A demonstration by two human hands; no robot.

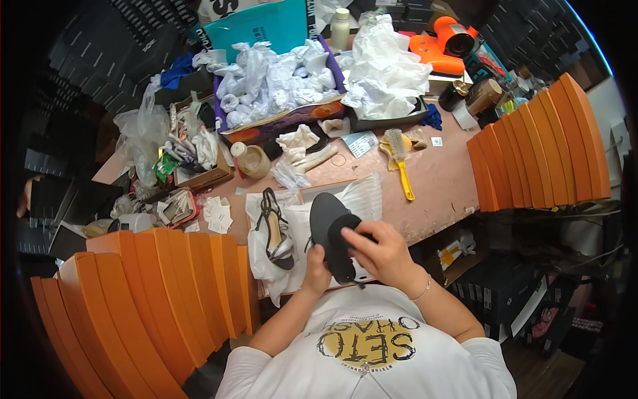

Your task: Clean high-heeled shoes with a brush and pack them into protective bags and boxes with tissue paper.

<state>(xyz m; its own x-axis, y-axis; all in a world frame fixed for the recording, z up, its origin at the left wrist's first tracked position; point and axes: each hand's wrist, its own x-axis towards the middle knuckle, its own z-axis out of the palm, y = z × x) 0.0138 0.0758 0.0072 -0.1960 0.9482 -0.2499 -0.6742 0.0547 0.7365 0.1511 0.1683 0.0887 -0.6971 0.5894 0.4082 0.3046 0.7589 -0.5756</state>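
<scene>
A black sandal (pixel 325 213) is held up in front of me, its dark sole turned toward me. My left hand (pixel 318 269) grips its near, lower left side, with the thumb along the edge. Bent fingers of my right hand (pixel 384 251) press on the sandal from the right, over a darker rounded part that I cannot make out fully. Just left of it a second sandal (pixel 271 229), black and strappy with a pale insole, lies on white wrapping (pixel 256 207) in an open shoebox. Part of that box is hidden under the wrapping and my hands.
Stacked orange boxes (pixel 166 292) stand at left, more orange boxes (pixel 541 146) at right. Behind are a purple-edged box (pixel 332 63) of crumpled paper, a yellow-handled brush (pixel 403 166), a jar (pixel 252 161) and an orange heat-gun-like tool (pixel 438 50).
</scene>
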